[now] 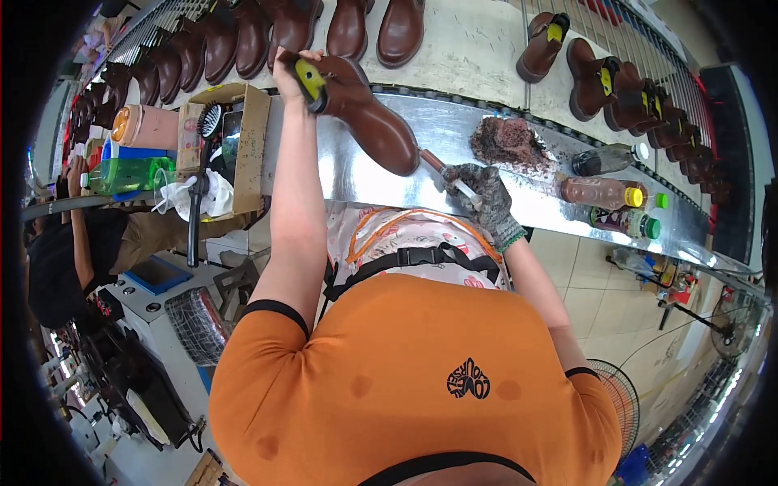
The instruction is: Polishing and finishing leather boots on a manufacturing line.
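Note:
A brown leather ankle boot (369,121) is held tilted over the metal bench, its toe toward the right. My bare left hand (288,79) is closed around its shaft, beside a yellow patch at the opening. On my right hand (488,201) is a grey knitted glove. Its fingers are wrapped round a slim stick-like tool (433,160) with a brown end and a whitish handle. That brown end meets the boot's toe; whether it presses or only hovers there, I cannot tell.
More brown boots (235,40) line the conveyor belt (470,49) beyond the metal bench (340,178). A dark-stained lump of cloth (515,142) and several bottles (596,193) are to the right. At left stand a cardboard box (255,134) with a hairbrush (211,121) and a green bottle (121,174).

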A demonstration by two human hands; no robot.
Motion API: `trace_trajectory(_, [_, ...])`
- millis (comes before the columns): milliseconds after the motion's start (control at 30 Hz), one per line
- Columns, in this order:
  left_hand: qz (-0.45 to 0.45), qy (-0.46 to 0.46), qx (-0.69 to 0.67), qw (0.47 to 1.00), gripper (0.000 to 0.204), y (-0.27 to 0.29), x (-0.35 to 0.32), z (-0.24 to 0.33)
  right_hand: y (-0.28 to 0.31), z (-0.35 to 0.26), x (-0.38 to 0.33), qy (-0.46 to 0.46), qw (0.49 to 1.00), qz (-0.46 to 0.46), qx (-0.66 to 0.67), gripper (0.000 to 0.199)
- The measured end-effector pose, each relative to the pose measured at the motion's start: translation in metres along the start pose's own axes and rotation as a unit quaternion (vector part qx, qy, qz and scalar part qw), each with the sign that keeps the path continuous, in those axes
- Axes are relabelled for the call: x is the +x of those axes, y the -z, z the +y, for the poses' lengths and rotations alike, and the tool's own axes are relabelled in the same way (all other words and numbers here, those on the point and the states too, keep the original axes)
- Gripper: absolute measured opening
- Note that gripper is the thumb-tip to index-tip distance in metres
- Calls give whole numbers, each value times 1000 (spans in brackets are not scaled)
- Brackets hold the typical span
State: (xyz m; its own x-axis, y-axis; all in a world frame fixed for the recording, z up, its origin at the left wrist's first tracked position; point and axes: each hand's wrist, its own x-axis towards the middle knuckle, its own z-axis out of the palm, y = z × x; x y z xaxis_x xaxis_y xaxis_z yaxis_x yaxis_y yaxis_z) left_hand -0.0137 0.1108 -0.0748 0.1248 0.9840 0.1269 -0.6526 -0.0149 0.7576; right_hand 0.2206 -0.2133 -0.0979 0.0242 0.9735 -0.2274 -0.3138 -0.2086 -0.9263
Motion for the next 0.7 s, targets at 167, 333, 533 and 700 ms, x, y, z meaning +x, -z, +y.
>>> trace_trajectory(167, [80,-15,137,987,60,-18,-9,-29,3,8,6,-100,965,128,208,83])
trace_trajectory(333, [28,-105,480,870,66,21,-5,-28,-1,-4,-2,-113,952,125,256,83])
trace_trajectory(533, [49,-157,615,771,79,8,-30,-2,-4,-27,-14,-89,965,154,193,79])
trace_trajectory(700, [36,-154,659,736,83,7,-57,13,-17,-41,-15,-62,969,216,102,68])
